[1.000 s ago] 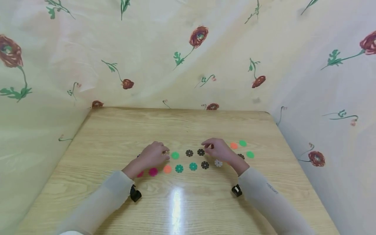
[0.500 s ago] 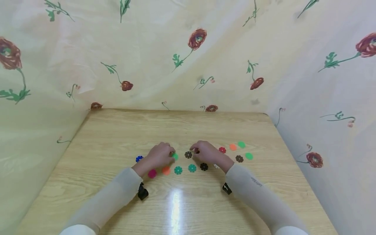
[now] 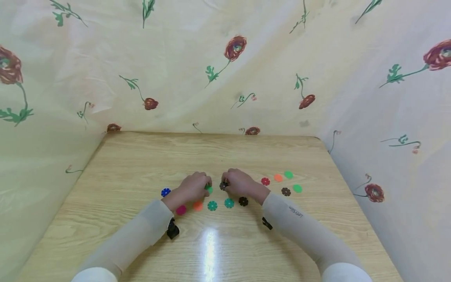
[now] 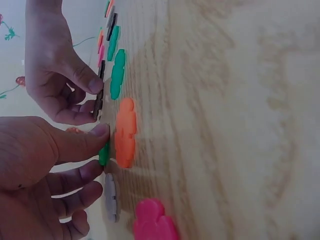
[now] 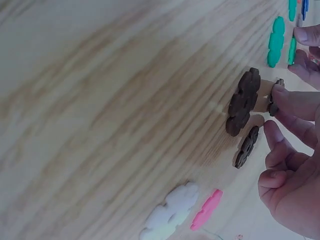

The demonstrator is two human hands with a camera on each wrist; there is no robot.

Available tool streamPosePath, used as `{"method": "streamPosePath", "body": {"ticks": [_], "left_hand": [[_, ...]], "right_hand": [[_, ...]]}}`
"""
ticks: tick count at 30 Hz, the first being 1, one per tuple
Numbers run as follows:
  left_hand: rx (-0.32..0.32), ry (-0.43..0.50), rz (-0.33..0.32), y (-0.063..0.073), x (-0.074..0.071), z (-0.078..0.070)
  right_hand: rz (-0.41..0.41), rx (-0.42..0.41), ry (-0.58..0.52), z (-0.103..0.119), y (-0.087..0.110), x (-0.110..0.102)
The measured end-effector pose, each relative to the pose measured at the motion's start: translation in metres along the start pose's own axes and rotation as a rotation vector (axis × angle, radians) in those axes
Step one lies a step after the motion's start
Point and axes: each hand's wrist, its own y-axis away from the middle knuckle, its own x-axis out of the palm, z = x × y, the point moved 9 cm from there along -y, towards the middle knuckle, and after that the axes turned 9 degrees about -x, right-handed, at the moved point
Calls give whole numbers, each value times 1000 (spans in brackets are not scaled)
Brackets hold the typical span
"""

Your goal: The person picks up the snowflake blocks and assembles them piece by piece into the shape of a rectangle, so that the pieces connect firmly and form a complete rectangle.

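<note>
My left hand [image 3: 192, 188] pinches a green flower-shaped plastic disc [image 4: 104, 153] between thumb and index finger, at table level. Just to its right, my right hand [image 3: 243, 183] pinches a dark brown notched disc [image 5: 275, 97] with thumb and fingertip. The brown disc looks slightly tilted off the table. Another brown disc [image 5: 246, 146] lies under the right hand, and a black one [image 3: 243, 201] is nearer the front. In the left wrist view, an orange disc [image 4: 126, 132] and a grey disc [image 4: 110, 197] lie close to the left hand.
Teal discs [image 3: 212, 205] lie in the front row, with a magenta disc [image 3: 181, 210] to their left. A blue disc [image 3: 165, 192] sits at the far left. Red [image 3: 265, 181], orange [image 3: 278, 178] and green [image 3: 288, 174] discs spread rightward. Floral cloth [image 3: 183, 78] surrounds the wooden table.
My right hand has moved left to the brown disc and pinches it. My left hand has moved right onto the green disc. The blue disc and the red disc have come into fuller view.
</note>
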Motion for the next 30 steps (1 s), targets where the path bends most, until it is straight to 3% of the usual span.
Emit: {"method": "streamPosePath", "body": {"ticks": [6,18,30], "left_hand": [[-3,15,18,-1,0,2],[-1,82,7,-3,-4,3],[13,344,-28,-6,-9,7]], "right_hand": [[-1,27,-28,-2,-3,2],[-131,9,-152,-6,1,-6],[-232,-31,-312,-11,8,-7]]}}
